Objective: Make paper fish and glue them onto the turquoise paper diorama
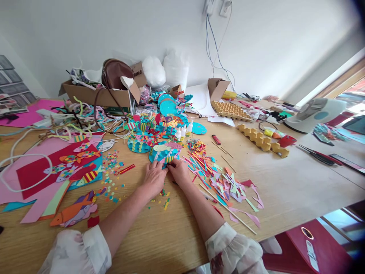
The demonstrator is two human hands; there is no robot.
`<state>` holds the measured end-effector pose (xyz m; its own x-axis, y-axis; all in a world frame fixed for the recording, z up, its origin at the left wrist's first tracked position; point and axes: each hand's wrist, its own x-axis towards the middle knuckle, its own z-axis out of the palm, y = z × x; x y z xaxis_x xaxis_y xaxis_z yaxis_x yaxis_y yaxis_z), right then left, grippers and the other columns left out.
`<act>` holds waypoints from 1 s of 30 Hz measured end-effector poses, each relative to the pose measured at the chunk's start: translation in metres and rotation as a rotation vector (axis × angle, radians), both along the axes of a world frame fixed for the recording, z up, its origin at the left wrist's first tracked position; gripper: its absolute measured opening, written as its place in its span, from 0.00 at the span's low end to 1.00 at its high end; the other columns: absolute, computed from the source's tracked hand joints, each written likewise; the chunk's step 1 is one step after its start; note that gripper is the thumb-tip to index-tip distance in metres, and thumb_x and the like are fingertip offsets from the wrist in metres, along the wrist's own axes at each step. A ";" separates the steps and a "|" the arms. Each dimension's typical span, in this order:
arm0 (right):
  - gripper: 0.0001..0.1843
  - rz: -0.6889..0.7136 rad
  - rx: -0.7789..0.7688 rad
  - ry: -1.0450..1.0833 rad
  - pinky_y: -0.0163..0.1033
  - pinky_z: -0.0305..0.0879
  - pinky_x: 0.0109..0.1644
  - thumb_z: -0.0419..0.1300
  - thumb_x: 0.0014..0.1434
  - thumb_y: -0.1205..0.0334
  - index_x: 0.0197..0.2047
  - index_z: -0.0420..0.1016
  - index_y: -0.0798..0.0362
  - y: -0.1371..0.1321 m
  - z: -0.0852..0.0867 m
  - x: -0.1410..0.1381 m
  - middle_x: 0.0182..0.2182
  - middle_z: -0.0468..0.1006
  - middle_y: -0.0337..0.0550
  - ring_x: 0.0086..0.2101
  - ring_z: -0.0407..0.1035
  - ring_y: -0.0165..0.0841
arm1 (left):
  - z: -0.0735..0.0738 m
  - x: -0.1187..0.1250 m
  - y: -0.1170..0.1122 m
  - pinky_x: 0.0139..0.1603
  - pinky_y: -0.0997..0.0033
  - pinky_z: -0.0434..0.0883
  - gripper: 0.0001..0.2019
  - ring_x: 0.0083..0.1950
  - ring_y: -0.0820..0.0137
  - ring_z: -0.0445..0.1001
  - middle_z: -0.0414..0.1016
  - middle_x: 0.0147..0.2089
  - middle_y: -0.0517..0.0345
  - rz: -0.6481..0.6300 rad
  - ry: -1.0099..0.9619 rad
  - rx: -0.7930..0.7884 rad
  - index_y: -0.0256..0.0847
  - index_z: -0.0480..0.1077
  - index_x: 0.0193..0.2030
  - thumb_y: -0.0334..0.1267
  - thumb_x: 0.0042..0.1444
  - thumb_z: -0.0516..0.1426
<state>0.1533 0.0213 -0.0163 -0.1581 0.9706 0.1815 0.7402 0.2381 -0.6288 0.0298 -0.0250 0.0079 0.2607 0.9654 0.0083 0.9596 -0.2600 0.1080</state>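
A blue paper craft piece (160, 155) with patterned paper fish on it lies on the table in front of me. At its near edge, my left hand (154, 178) has its fingers bent in and closed on the paper. My right hand (180, 173) pinches the same edge just beside it, and the fingertips of both hands nearly meet. What exactly sits between the fingertips is partly hidden. Another blue fish piece (138, 144) lies to the left. Several white glue bottles (183, 132) stand behind the right side.
Coloured paper scraps (232, 186) and thin sticks (228, 209) lie to the right. Cut paper fish (74, 211) and coloured sheets (27, 179) cover the left. Farther back are a cardboard box (85, 95), egg trays (262, 140) and a white fan-like device (316, 114).
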 end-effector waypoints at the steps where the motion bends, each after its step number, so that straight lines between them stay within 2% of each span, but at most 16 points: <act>1: 0.04 -0.001 0.001 -0.001 0.32 0.57 0.31 0.60 0.49 0.70 0.27 0.76 0.54 0.000 0.000 0.000 0.27 0.79 0.42 0.28 0.69 0.32 | 0.000 0.000 0.000 0.51 0.55 0.59 0.18 0.56 0.57 0.58 0.63 0.55 0.50 -0.001 0.000 0.001 0.46 0.70 0.47 0.28 0.54 0.47; 8: 0.04 -0.012 0.008 0.000 0.32 0.58 0.31 0.60 0.50 0.69 0.28 0.76 0.54 0.001 0.000 0.000 0.27 0.79 0.42 0.28 0.70 0.32 | 0.002 -0.007 -0.007 0.50 0.55 0.59 0.20 0.54 0.58 0.60 0.68 0.51 0.54 -0.062 -0.004 0.028 0.49 0.68 0.49 0.26 0.54 0.47; 16: 0.04 -0.010 0.013 -0.004 0.32 0.58 0.31 0.60 0.49 0.69 0.27 0.76 0.54 -0.001 0.003 -0.001 0.26 0.79 0.42 0.29 0.70 0.32 | 0.003 -0.005 -0.007 0.51 0.54 0.59 0.17 0.53 0.57 0.60 0.70 0.48 0.52 -0.065 0.004 0.045 0.45 0.68 0.49 0.27 0.57 0.46; 23: 0.04 -0.002 0.013 -0.011 0.32 0.58 0.31 0.60 0.49 0.69 0.27 0.76 0.54 -0.002 0.003 -0.001 0.26 0.79 0.41 0.28 0.70 0.32 | -0.002 -0.005 -0.003 0.50 0.53 0.60 0.19 0.54 0.56 0.60 0.68 0.52 0.53 -0.054 0.000 0.040 0.45 0.68 0.49 0.24 0.53 0.48; 30: 0.05 0.008 0.008 -0.004 0.32 0.59 0.31 0.59 0.49 0.70 0.28 0.76 0.54 -0.001 0.002 -0.001 0.27 0.79 0.42 0.29 0.70 0.32 | -0.006 -0.007 0.001 0.54 0.45 0.56 0.21 0.57 0.55 0.58 0.66 0.55 0.53 -0.045 -0.004 0.009 0.46 0.68 0.49 0.24 0.51 0.48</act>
<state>0.1528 0.0204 -0.0143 -0.1663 0.9678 0.1888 0.7411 0.2490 -0.6236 0.0232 -0.0239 0.0021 0.3041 0.9525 0.0183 0.9464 -0.3042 0.1087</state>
